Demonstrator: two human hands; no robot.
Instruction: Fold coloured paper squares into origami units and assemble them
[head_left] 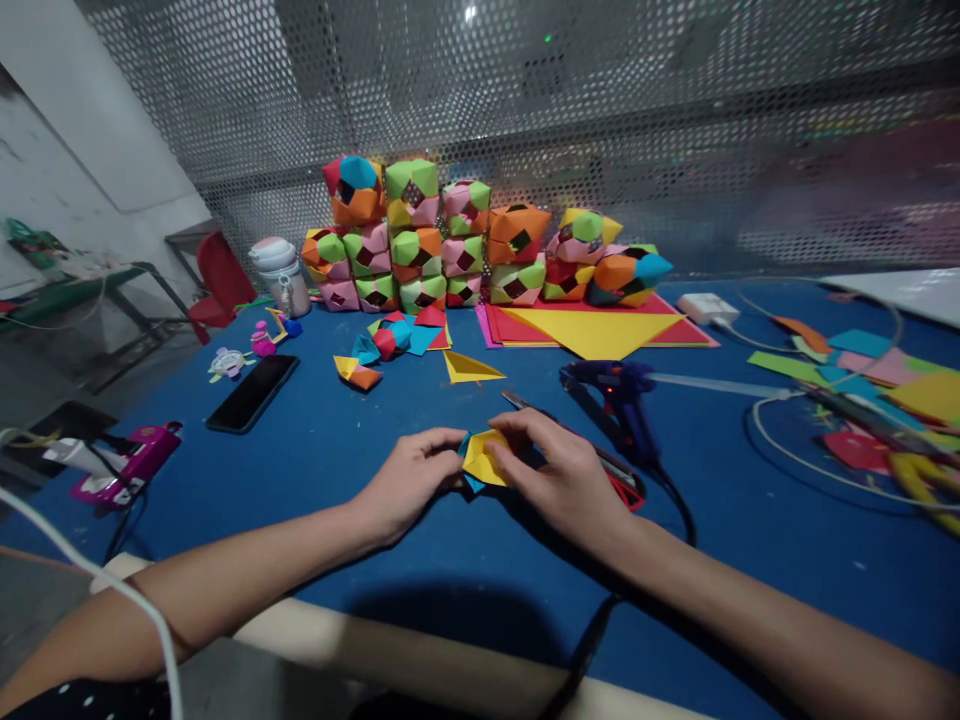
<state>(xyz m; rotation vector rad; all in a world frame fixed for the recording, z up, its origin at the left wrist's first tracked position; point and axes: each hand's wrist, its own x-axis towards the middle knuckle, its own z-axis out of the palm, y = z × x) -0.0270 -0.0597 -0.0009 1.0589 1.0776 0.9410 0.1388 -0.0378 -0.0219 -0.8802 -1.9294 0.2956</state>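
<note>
A small folded paper piece (484,460), yellow with blue parts at its left edge, is held between both hands low over the blue table. My left hand (412,478) pinches its blue left side between thumb and fingers. From the right, my right hand (559,470) presses the yellow part with thumb and fingertips. The undersides of the paper are hidden. Just beyond lie a yellow folded triangle (471,368) and a yellow and orange folded piece (358,373). A blue glue gun (622,400) rests right of my right hand.
Stacked paper balls (416,252) line the back by a perforated metal screen. A black phone (253,393) and purple power strip (131,465) lie left. Paper scraps (862,365), cables and a cutter (615,465) lie right. A bottle (279,275) stands back left.
</note>
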